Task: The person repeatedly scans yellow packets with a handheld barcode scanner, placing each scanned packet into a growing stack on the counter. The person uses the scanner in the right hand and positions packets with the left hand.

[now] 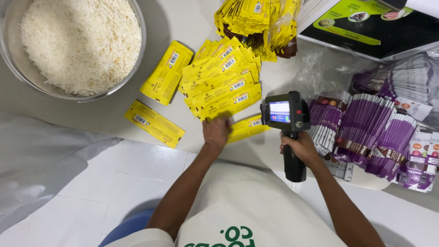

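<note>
Yellow pouch (247, 127) under left hand (216, 131); right hand (299, 147) grips handheld printer (286, 114).

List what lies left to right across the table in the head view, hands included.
Bowl of rice → single yellow pouch → left hand on the fanned yellow pouches → handheld printer in the right hand → purple pouches.

Bare forearms, no sleeves, watch or rings visible. Cream apron (256, 206) over torso, lower centre of frame, green lettering along its bottom edge.
</note>
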